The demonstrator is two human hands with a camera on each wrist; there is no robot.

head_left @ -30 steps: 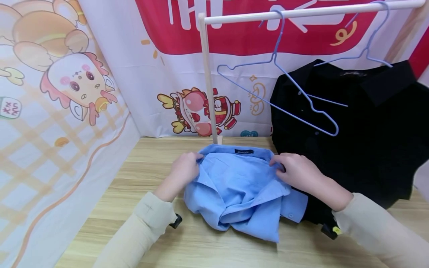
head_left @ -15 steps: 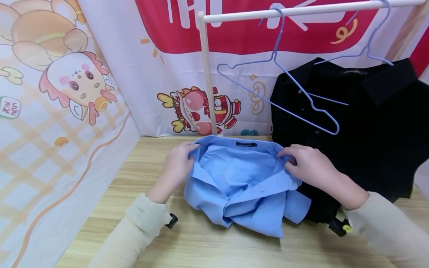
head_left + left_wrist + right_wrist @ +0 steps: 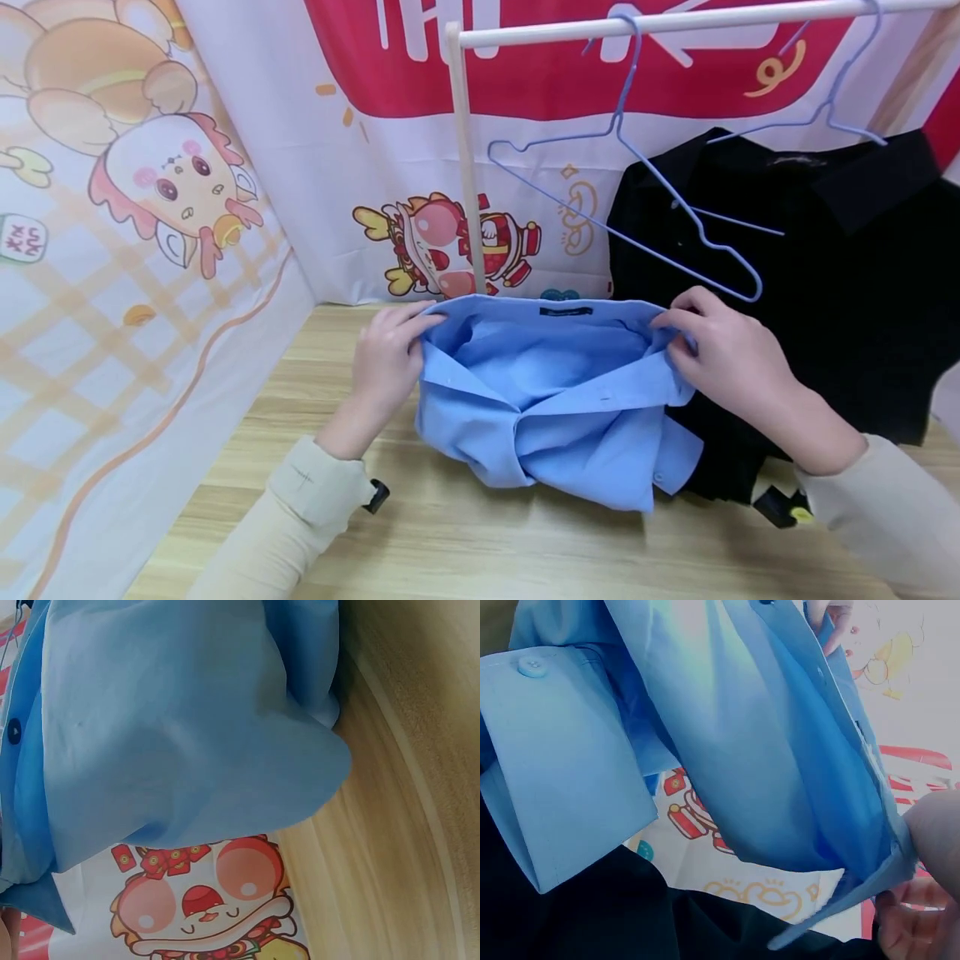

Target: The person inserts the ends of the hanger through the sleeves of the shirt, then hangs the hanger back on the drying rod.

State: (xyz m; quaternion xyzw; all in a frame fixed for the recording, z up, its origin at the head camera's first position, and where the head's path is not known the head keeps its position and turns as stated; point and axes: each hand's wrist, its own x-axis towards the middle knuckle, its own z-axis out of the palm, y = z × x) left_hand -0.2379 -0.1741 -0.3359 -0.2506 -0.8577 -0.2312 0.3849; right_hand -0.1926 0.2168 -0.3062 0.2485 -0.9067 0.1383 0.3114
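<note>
A light blue button-up shirt point(image 3: 592, 446) is held up by its collar in front of me, gaping at the neck, with a black label point(image 3: 566, 312) at the back. My left hand point(image 3: 384, 354) pinches the left side of the collar between thumb and fingers. On the opposite side, my right hand point(image 3: 731, 358) grips the collar the same way. The shirt's front point(image 3: 187, 727) fills much of the left wrist view. In the right wrist view a buttoned cuff point(image 3: 562, 750) hangs at the left, and my right hand point(image 3: 922, 862) shows at the shirt edge.
Behind the shirt stands a clothes rack point(image 3: 540, 35) carrying a bare blue hanger point(image 3: 660, 171) and a second hanger point(image 3: 817, 117). A black shirt point(image 3: 787, 292) occupies the right side. Below is a wood-grain table point(image 3: 450, 550); a printed curtain point(image 3: 330, 183) backs it.
Both hands have raised the blue shirt's collar and moved apart, the left one leftward and the right one rightward. The neck opening is wider and the collar stretched straighter.
</note>
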